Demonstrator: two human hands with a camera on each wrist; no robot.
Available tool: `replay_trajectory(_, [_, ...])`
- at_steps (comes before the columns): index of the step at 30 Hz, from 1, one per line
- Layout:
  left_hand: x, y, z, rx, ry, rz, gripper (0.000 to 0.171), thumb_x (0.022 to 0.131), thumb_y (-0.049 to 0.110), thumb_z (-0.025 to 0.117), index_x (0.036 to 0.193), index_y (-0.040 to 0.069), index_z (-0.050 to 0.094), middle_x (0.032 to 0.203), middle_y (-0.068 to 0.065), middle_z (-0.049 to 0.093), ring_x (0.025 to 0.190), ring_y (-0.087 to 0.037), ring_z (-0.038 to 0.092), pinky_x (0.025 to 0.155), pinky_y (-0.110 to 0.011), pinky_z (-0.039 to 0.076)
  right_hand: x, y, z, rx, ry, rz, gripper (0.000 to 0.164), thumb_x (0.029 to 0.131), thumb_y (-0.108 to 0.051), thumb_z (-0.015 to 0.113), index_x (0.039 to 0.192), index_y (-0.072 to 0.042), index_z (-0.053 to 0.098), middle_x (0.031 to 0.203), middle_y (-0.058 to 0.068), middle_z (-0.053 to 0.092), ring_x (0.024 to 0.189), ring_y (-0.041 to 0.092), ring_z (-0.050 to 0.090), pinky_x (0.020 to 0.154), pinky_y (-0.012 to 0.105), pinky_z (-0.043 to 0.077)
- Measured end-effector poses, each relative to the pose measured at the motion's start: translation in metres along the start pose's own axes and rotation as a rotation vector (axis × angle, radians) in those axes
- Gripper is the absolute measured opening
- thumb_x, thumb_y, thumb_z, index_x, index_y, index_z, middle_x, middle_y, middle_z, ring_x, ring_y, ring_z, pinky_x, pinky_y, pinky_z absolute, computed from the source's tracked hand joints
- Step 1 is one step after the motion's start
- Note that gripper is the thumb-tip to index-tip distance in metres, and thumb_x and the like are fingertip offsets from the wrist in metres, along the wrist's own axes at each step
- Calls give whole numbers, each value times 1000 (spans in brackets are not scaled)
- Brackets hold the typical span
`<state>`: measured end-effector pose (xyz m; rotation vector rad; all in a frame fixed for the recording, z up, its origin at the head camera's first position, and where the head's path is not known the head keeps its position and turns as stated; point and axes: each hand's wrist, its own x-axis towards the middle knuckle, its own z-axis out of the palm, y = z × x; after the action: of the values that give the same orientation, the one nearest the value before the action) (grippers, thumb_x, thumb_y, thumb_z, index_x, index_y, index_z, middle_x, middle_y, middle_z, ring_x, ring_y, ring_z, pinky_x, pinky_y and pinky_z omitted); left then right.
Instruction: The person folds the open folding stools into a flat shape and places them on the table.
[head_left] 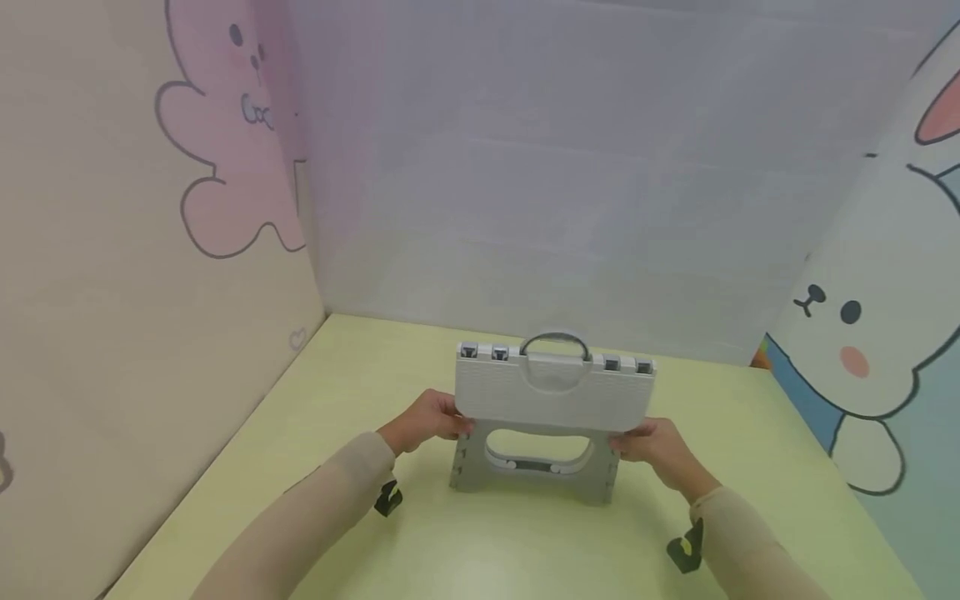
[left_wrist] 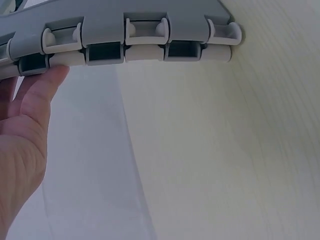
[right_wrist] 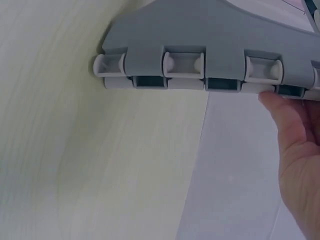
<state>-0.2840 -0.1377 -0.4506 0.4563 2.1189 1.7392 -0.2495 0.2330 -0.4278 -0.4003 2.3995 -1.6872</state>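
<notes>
A folding step stool (head_left: 487,392), grey and white, stands folded and upright near the middle of the table, with a dark carry handle (head_left: 557,337) on top. My left hand (head_left: 429,417) grips its left edge and my right hand (head_left: 660,448) its right edge, both just below the white panel. In the left wrist view, a fingertip presses the hinged grey side (left_wrist: 102,35); most of that hand is cut off by the frame. The right wrist view shows a fingertip against the opposite hinged side (right_wrist: 185,35). Some fingers are hidden behind the stool.
A pale yellow table (head_left: 480,550) lies under the stool. Walls enclose it: a plain whitish back wall (head_left: 555,167), a left wall (head_left: 150,333) with a pink cartoon figure, and a right wall with a white cartoon rabbit (head_left: 885,283). Dark straps hang at both sleeve cuffs.
</notes>
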Motion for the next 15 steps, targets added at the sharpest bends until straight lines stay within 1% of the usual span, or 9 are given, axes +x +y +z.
replay_trajectory(4, [4,0,0,-3,-2,-6,28,84,0,69,109,-11,65,113,-23,65,101,-34,65,80,-45,54,2,-2,0,4,-1,19,40,85,-6,65,114,21,55,112,28,64,90,8,65,81,38,55])
replay_trajectory(8, [6,1,2,-15,-7,-9,25,84,-1,69,106,-12,65,110,-23,66,98,-32,66,78,-44,55,2,-2,-1,-4,17,28,40,86,-5,64,115,21,54,114,30,62,90,8,65,81,39,55])
replay_trajectory(11, [7,2,2,-25,-6,-13,24,84,-1,68,106,-13,65,109,-23,67,96,-31,66,77,-44,55,3,-2,-2,-1,17,28,40,87,-4,63,115,22,53,115,32,60,93,11,66,81,39,54])
replay_trajectory(15, [8,3,2,-19,-8,-12,26,86,1,68,109,-11,64,112,-23,66,98,-31,66,77,-44,55,3,-3,-2,3,19,42,39,87,-4,62,115,22,53,118,33,58,96,18,67,81,40,54])
